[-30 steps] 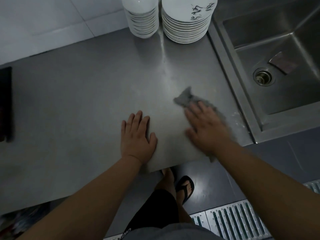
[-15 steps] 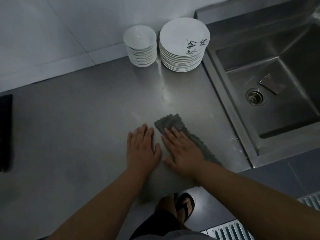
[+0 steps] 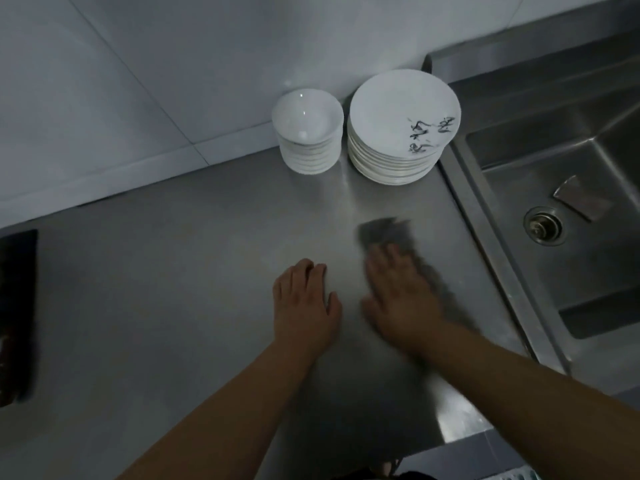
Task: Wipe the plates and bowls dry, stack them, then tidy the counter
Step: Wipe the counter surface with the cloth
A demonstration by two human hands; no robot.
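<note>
At the far left edge, a dark flat object [image 3: 15, 317] was seen lying on a steel worktop [image 3: 156, 289], which was backed by a pale tiled wall [image 3: 138, 81]. Near the middle, the left hand [image 3: 304, 303] was laid flat on the bare metal, palm down, its grip wide, with the fingers straight and close together and nothing held. Behind it, against the wall, a stack of white bowls [image 3: 308, 133] was set upright. Just to its right stood a stack of white plates [image 3: 401, 129], the top plate marked with dark brush strokes; whether the two stacks touched could not be told. In front of the plates, a grey cloth [image 3: 388, 232] was spread on the worktop and pressed down by the right hand [image 3: 398, 299]. That hand was blurred, but its fingers were seen stretched over the cloth rather than curled round it. The two hands were placed side by side, apart. At the right, a steel sink [image 3: 485, 258] was sunk into the worktop, with a round drain [image 3: 542, 225] in its floor and a small flat piece [image 3: 581, 199] lying just beside the drain.
</note>
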